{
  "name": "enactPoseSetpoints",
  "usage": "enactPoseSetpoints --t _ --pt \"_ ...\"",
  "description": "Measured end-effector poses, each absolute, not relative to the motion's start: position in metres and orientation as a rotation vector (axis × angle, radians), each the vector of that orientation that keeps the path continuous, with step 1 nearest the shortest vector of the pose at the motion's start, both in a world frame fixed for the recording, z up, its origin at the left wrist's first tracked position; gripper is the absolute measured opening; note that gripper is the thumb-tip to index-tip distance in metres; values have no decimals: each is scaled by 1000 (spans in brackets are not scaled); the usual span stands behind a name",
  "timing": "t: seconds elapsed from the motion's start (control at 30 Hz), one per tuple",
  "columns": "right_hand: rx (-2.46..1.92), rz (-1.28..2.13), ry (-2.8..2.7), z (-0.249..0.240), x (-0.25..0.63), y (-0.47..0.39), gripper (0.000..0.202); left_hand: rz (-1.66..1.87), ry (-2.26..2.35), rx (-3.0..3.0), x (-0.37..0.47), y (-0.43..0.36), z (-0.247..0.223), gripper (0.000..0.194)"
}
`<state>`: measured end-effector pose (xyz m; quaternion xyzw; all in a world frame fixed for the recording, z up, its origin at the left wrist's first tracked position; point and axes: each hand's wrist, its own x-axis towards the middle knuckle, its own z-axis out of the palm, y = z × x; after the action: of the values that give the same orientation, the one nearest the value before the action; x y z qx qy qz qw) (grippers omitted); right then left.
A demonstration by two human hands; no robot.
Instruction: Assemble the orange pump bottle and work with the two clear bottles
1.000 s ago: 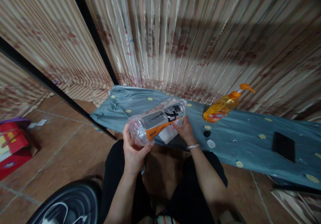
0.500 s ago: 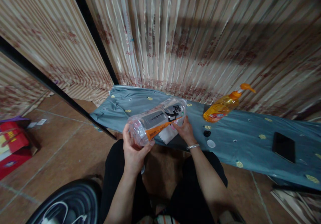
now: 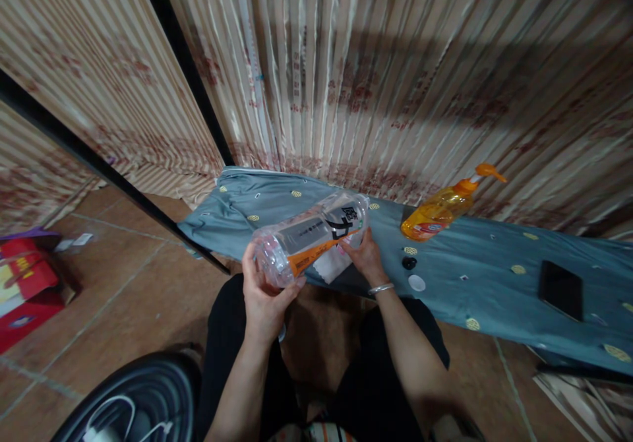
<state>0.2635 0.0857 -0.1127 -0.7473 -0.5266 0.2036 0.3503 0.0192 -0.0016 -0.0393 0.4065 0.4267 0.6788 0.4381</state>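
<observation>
A clear plastic bottle (image 3: 309,234) with an orange and grey label is tilted sideways between my hands, above the cloth-covered bench. My left hand (image 3: 264,297) grips its lower left end, with the thumb along the underside. My right hand (image 3: 364,257), below a silver bracelet, grips the other end; part of its fingers is hidden behind the bottle. Under the bottle, beside my right hand, lies a white tissue-like piece (image 3: 330,265). A small black object (image 3: 409,262) and a white round disc (image 3: 417,283) lie just right of my right hand.
An orange pump bottle (image 3: 435,211) stands on the blue patterned cloth (image 3: 489,257), and a dark phone (image 3: 560,290) lies farther right. Black poles (image 3: 188,66) rise on the left before a striped curtain (image 3: 316,66). A red box (image 3: 30,284) and a round black stool (image 3: 148,389) stand at left.
</observation>
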Motion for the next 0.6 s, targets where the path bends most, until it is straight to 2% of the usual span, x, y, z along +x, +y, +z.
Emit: enactPoseSetpoints --t 0.6 --pt "-1881 525 -1366 -119 263 85 56 1746 1060 904 25 -2 -33 109"
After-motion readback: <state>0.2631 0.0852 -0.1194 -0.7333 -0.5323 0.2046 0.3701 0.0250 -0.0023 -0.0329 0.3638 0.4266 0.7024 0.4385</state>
